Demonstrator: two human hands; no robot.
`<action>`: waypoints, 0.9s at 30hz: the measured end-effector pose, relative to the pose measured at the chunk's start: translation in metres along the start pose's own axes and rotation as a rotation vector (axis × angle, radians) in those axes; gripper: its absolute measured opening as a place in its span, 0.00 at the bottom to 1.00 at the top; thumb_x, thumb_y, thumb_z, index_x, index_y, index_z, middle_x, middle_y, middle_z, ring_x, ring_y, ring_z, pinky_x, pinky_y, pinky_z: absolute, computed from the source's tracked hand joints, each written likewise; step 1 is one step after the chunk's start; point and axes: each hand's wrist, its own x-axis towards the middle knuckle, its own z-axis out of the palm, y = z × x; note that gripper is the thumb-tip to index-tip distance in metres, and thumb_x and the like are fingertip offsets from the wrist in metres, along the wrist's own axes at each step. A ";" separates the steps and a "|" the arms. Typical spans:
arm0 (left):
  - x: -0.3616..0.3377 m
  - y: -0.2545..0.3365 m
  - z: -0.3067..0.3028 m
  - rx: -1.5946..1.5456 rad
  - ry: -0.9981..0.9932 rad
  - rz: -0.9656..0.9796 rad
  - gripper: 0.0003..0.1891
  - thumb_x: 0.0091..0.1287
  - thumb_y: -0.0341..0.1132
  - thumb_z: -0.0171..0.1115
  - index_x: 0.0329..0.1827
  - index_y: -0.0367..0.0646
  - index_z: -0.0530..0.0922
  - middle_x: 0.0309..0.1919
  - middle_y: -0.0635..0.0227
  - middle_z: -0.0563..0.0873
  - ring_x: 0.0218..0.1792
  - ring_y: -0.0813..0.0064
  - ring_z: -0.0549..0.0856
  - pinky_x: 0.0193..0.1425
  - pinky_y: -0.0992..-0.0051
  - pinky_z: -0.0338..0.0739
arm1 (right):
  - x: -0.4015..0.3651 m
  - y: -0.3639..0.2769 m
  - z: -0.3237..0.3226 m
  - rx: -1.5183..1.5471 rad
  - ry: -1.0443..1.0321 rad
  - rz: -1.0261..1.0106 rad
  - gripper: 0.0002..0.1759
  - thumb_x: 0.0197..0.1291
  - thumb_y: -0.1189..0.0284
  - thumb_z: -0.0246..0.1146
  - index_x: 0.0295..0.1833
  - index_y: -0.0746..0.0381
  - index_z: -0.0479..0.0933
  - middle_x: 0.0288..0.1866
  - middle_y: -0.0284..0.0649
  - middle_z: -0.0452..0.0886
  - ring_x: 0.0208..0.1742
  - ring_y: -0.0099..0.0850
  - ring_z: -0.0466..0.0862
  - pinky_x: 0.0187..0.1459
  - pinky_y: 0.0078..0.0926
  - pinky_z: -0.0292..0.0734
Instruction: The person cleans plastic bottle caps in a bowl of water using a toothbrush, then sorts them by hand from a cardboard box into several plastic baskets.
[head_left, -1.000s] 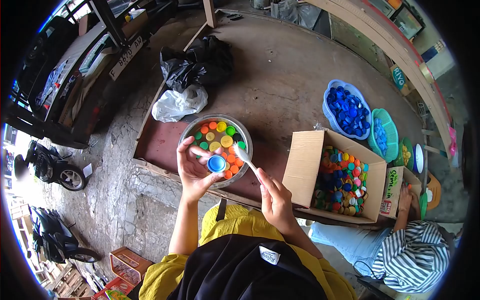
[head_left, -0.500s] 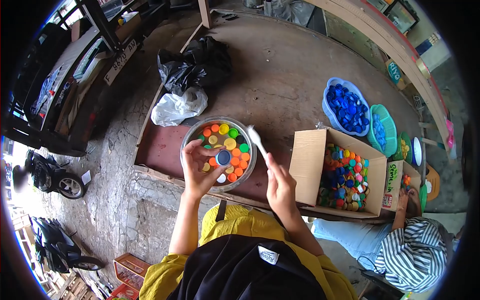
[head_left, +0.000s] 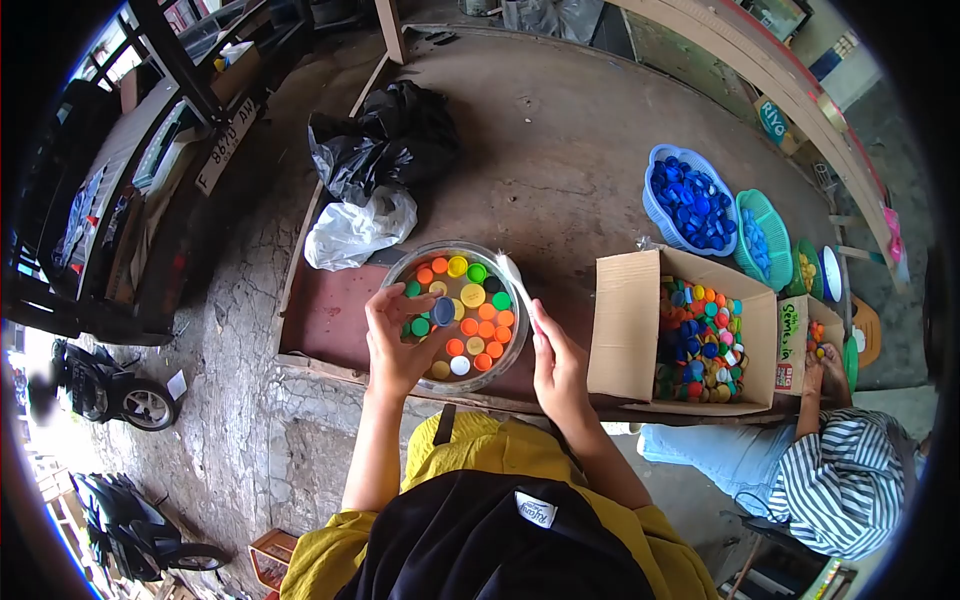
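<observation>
Open worktop (head_left: pixel 560 150) beyond the basin (head_left: pixel 450 247); your left grip (head_left: pixel 398 345) pinches a blue cap (head_left: pixel 443 311), your right grip (head_left: pixel 560 365) a brush (head_left: pixel 516 278), head toward the far edge.

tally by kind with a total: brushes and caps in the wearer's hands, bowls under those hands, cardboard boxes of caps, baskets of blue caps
Brush in right hand: 1
Blue cap in left hand: 1
Bowl: 1
Boxes, big box and small box: 2
Baskets, blue basket and teal basket: 2
Total: 7
</observation>
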 end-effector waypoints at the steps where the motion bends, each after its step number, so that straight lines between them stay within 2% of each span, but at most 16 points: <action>1: -0.001 0.000 0.000 0.006 -0.002 -0.002 0.40 0.43 0.18 0.73 0.57 0.40 0.57 0.40 0.61 0.79 0.49 0.61 0.82 0.57 0.67 0.76 | -0.012 -0.004 0.005 0.032 -0.049 0.098 0.20 0.63 0.82 0.52 0.62 0.64 0.69 0.45 0.52 0.81 0.44 0.33 0.83 0.45 0.22 0.75; 3: -0.002 -0.001 0.001 0.018 -0.006 -0.002 0.39 0.43 0.18 0.73 0.57 0.39 0.57 0.39 0.61 0.79 0.49 0.61 0.82 0.57 0.67 0.76 | -0.027 -0.009 0.013 -0.017 -0.380 0.051 0.21 0.62 0.82 0.53 0.61 0.66 0.69 0.46 0.52 0.81 0.46 0.36 0.83 0.46 0.24 0.75; 5: -0.003 -0.006 0.000 0.021 -0.014 -0.010 0.39 0.43 0.18 0.73 0.56 0.39 0.56 0.40 0.61 0.79 0.50 0.61 0.82 0.57 0.67 0.76 | -0.022 0.006 0.009 -0.076 -0.292 0.079 0.20 0.60 0.84 0.54 0.60 0.67 0.70 0.46 0.54 0.80 0.45 0.38 0.83 0.45 0.25 0.76; 7: -0.005 -0.006 -0.002 0.013 -0.019 -0.052 0.40 0.43 0.18 0.73 0.56 0.39 0.56 0.41 0.61 0.78 0.50 0.61 0.82 0.57 0.67 0.76 | -0.006 -0.001 0.004 -0.033 -0.025 0.067 0.20 0.59 0.84 0.54 0.59 0.67 0.71 0.45 0.53 0.80 0.42 0.38 0.84 0.43 0.27 0.77; 8: -0.005 -0.004 -0.002 0.001 -0.024 -0.086 0.40 0.43 0.17 0.73 0.56 0.39 0.56 0.41 0.61 0.78 0.50 0.62 0.81 0.57 0.67 0.76 | -0.015 0.001 0.008 -0.072 -0.050 -0.011 0.20 0.60 0.84 0.53 0.59 0.66 0.71 0.44 0.52 0.80 0.40 0.37 0.84 0.41 0.28 0.77; 9: -0.006 -0.003 -0.002 -0.013 -0.029 -0.120 0.40 0.43 0.17 0.73 0.56 0.39 0.56 0.41 0.61 0.78 0.50 0.62 0.81 0.57 0.66 0.76 | -0.021 -0.002 0.009 -0.097 -0.243 -0.074 0.20 0.61 0.84 0.51 0.60 0.66 0.70 0.44 0.52 0.80 0.39 0.38 0.83 0.41 0.28 0.77; 11: -0.007 -0.006 -0.002 -0.050 -0.053 -0.132 0.40 0.43 0.17 0.73 0.56 0.39 0.55 0.42 0.61 0.76 0.51 0.62 0.81 0.57 0.66 0.76 | -0.021 -0.002 0.011 -0.101 -0.322 0.027 0.20 0.62 0.83 0.51 0.60 0.67 0.70 0.43 0.52 0.81 0.40 0.39 0.83 0.42 0.28 0.77; 13: -0.008 -0.006 0.001 -0.104 -0.055 -0.146 0.40 0.43 0.17 0.72 0.57 0.39 0.55 0.42 0.62 0.75 0.51 0.62 0.81 0.57 0.66 0.76 | -0.006 0.009 0.008 -0.088 0.002 0.008 0.21 0.60 0.83 0.52 0.61 0.65 0.70 0.42 0.52 0.81 0.38 0.40 0.83 0.40 0.29 0.77; 14: -0.007 -0.005 0.003 -0.135 -0.054 -0.152 0.40 0.43 0.17 0.72 0.57 0.40 0.55 0.41 0.62 0.74 0.51 0.62 0.81 0.57 0.66 0.76 | -0.007 0.007 0.005 -0.099 0.027 -0.018 0.23 0.59 0.82 0.53 0.62 0.62 0.70 0.39 0.50 0.80 0.35 0.39 0.83 0.38 0.31 0.77; 17: -0.009 -0.002 0.005 -0.147 -0.036 -0.146 0.39 0.44 0.17 0.72 0.57 0.39 0.56 0.40 0.64 0.72 0.49 0.65 0.80 0.57 0.68 0.77 | -0.025 0.001 0.012 -0.167 -0.322 -0.071 0.23 0.59 0.82 0.54 0.62 0.61 0.70 0.36 0.49 0.79 0.34 0.41 0.82 0.36 0.33 0.77; 18: -0.011 -0.002 0.006 -0.196 -0.011 -0.167 0.39 0.44 0.18 0.73 0.56 0.39 0.57 0.40 0.64 0.72 0.48 0.68 0.80 0.56 0.69 0.78 | -0.022 0.006 0.012 -0.177 -0.306 -0.026 0.24 0.59 0.82 0.54 0.62 0.60 0.70 0.37 0.49 0.79 0.34 0.43 0.82 0.35 0.34 0.77; 19: -0.012 -0.003 0.008 -0.245 0.021 -0.189 0.38 0.45 0.19 0.73 0.56 0.38 0.57 0.39 0.65 0.72 0.47 0.71 0.80 0.55 0.70 0.78 | -0.018 0.010 0.010 -0.181 -0.179 0.003 0.25 0.59 0.82 0.54 0.63 0.57 0.69 0.37 0.49 0.79 0.34 0.43 0.82 0.35 0.34 0.77; 21: -0.013 -0.005 0.005 -0.247 0.015 -0.172 0.38 0.45 0.18 0.72 0.56 0.39 0.57 0.40 0.65 0.71 0.48 0.68 0.80 0.56 0.69 0.78 | -0.013 0.012 0.015 -0.099 0.017 -0.084 0.34 0.54 0.81 0.56 0.67 0.46 0.65 0.30 0.41 0.75 0.26 0.41 0.77 0.28 0.37 0.73; 23: -0.013 -0.007 0.001 -0.203 -0.019 -0.173 0.37 0.47 0.16 0.70 0.56 0.41 0.56 0.42 0.65 0.71 0.52 0.62 0.80 0.57 0.68 0.77 | -0.034 0.010 0.017 -0.210 -0.318 -0.164 0.34 0.54 0.81 0.57 0.67 0.46 0.65 0.28 0.41 0.74 0.24 0.40 0.77 0.26 0.37 0.73; 24: -0.012 -0.006 0.000 -0.206 -0.012 -0.180 0.36 0.47 0.16 0.69 0.56 0.41 0.56 0.42 0.64 0.72 0.52 0.62 0.80 0.57 0.68 0.77 | -0.032 0.010 0.022 -0.097 -0.275 -0.122 0.33 0.54 0.81 0.57 0.67 0.46 0.66 0.28 0.42 0.75 0.24 0.40 0.77 0.26 0.36 0.74; 27: -0.015 -0.002 -0.003 -0.218 0.033 -0.187 0.35 0.49 0.16 0.69 0.56 0.40 0.57 0.43 0.63 0.73 0.53 0.62 0.80 0.57 0.69 0.76 | -0.012 0.024 0.004 -0.277 -0.093 0.010 0.28 0.58 0.80 0.56 0.65 0.50 0.68 0.30 0.45 0.76 0.28 0.42 0.79 0.30 0.37 0.75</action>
